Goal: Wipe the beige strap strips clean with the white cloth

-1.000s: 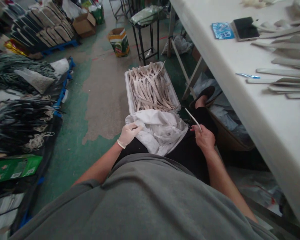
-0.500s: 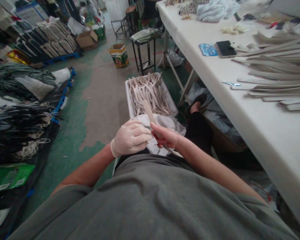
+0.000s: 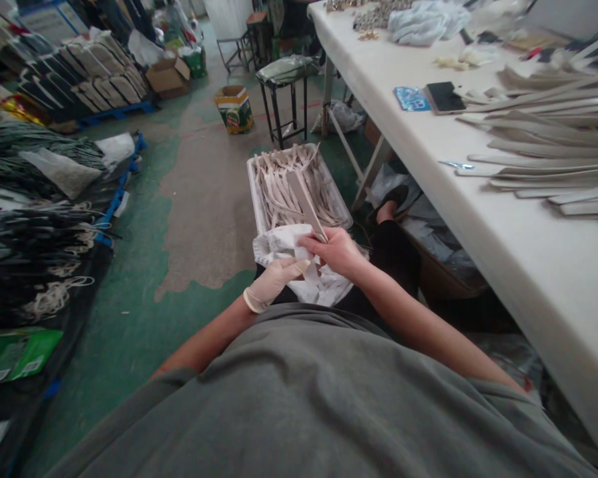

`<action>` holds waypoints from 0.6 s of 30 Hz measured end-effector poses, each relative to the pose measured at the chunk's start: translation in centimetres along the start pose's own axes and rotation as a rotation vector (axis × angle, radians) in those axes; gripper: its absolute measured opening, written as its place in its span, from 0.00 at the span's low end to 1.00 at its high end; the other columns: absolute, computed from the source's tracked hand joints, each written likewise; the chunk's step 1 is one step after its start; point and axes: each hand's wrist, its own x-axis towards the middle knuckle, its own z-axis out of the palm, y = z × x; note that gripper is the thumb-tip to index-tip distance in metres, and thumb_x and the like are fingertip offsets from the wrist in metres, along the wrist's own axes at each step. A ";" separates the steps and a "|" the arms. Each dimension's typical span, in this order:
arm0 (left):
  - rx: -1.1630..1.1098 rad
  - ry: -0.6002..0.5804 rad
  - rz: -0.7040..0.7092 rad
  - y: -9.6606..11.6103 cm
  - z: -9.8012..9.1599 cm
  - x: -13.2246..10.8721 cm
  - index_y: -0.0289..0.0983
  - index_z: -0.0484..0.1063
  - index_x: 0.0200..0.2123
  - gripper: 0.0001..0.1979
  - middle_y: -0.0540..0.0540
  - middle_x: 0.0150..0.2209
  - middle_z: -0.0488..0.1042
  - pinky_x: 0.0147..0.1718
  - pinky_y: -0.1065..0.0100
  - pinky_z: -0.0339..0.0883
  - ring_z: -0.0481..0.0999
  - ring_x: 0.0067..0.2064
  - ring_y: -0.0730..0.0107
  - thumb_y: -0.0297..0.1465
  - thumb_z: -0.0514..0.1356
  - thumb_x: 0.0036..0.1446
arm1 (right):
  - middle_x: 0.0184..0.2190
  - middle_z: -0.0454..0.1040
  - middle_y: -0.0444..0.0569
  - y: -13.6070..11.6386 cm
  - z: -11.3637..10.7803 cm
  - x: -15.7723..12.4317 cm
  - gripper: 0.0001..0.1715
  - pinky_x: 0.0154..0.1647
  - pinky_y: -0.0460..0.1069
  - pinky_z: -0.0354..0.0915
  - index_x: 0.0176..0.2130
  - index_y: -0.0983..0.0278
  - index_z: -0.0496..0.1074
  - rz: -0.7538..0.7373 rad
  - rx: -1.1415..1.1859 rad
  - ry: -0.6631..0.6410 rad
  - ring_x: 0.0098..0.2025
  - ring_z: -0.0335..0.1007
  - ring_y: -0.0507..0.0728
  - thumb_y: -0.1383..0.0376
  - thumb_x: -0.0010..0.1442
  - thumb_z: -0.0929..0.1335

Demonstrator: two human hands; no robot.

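A flat beige strap (image 3: 306,206) slants up and away from my lap, its upper end over the white crate (image 3: 253,192). My right hand (image 3: 339,252), bare, is closed around its lower part. My left hand (image 3: 270,285), in a pale thin glove, pinches a pale lower length of the strap just below the right fingers. The fingertips of both hands are partly hidden. White cloth (image 3: 274,242) lies across my lap under the hands. Many similar beige straps (image 3: 274,192) fill the crate in front of my knees.
To the right runs a long white table (image 3: 478,239) with grey-beige strips (image 3: 553,143), a phone (image 3: 444,97) and a blue packet (image 3: 411,99). A black stool (image 3: 286,73) and an open carton (image 3: 234,109) stand ahead. Bundled dark cords (image 3: 34,252) lie on the left.
My left hand has turned and moved right and slightly down, from a curled pose to pinching at the strap. My right hand has risen slightly, and the strap reaches further over the crate.
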 end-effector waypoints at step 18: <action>-0.106 0.043 -0.119 -2.8 -0.1 2.2 0.31 0.79 0.31 0.20 0.50 0.26 0.74 0.29 0.72 0.60 0.69 0.27 0.76 0.39 0.77 0.38 | 0.18 0.65 0.41 1.8 -1.2 -0.9 0.21 0.28 0.48 0.50 0.22 0.63 0.70 -0.130 -0.487 0.034 0.25 0.58 0.51 0.55 0.60 0.67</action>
